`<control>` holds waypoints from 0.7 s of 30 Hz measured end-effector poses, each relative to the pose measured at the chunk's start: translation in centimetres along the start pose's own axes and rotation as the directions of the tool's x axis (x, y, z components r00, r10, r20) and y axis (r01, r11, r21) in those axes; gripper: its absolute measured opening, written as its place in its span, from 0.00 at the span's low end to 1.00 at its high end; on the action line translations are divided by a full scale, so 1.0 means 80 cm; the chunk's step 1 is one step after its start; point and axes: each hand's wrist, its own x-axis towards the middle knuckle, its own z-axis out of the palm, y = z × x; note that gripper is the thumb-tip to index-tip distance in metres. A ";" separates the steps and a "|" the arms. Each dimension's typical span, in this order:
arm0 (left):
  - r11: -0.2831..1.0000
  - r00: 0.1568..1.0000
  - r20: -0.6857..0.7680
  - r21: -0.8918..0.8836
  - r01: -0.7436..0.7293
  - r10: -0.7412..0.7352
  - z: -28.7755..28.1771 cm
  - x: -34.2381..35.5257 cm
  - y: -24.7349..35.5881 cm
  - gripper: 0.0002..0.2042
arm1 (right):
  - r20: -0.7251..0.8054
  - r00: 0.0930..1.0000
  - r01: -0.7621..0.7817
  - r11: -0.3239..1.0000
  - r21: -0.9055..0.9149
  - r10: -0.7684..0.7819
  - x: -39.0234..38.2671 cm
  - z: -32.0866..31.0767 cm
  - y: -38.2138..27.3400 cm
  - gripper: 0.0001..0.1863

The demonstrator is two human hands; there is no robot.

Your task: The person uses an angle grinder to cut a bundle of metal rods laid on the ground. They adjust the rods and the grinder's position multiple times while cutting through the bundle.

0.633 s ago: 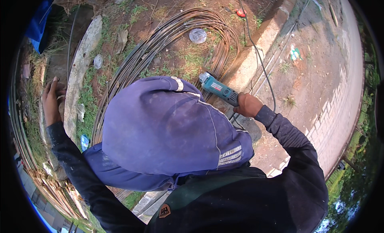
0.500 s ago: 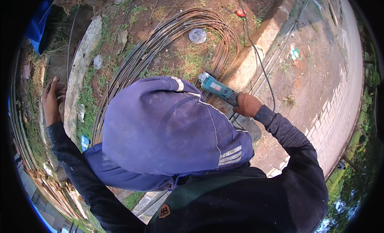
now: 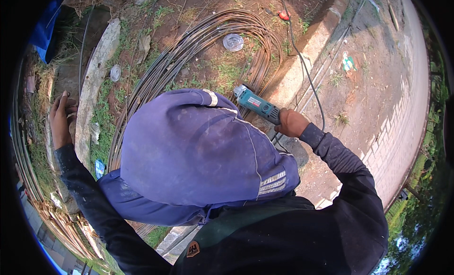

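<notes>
In my right hand (image 3: 292, 123) is a teal angle grinder (image 3: 257, 105), gripped round its rear body. Its metal head and dark disc point up and left, over the near end of a large coil of rusty steel rods (image 3: 203, 31). The power cord (image 3: 302, 62) runs behind it toward the top. My left hand (image 3: 61, 120) is off at the far left with its fingers loosely extended and apart, beside a pale concrete edge (image 3: 97, 62). No held thing shows in it. My blue-trousered leg (image 3: 198, 147) fills the middle and hides part of the coil.
A concrete kerb (image 3: 307, 53) slants along the coil's right side, with a paved road (image 3: 397, 128) beyond. Clear plastic lids (image 3: 233, 42) lie on soil and grass. A red object (image 3: 283, 15) sits near the cord. More long rods (image 3: 23, 152) lie at far left, near a blue sheet (image 3: 47, 34).
Almost nothing differs. The right hand and the angle grinder have shifted very slightly to the left; the left hand stays where it was.
</notes>
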 end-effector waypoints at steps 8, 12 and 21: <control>0.988 0.723 0.685 0.153 -0.020 -0.091 0.221 -0.077 0.002 0.19 | 0.013 0.999 -0.036 0.999 0.008 0.036 -0.002 0.005 0.007 0.29; 0.957 0.232 0.945 0.177 0.230 -0.231 0.401 -0.178 0.001 0.23 | 0.044 0.999 -0.028 0.998 0.063 0.025 -0.004 -0.019 -0.006 0.29; 0.590 -0.091 0.993 0.118 0.799 -0.076 0.534 -0.280 -0.023 0.36 | -0.168 0.985 -0.013 0.991 0.130 0.034 -0.024 0.007 -0.035 0.27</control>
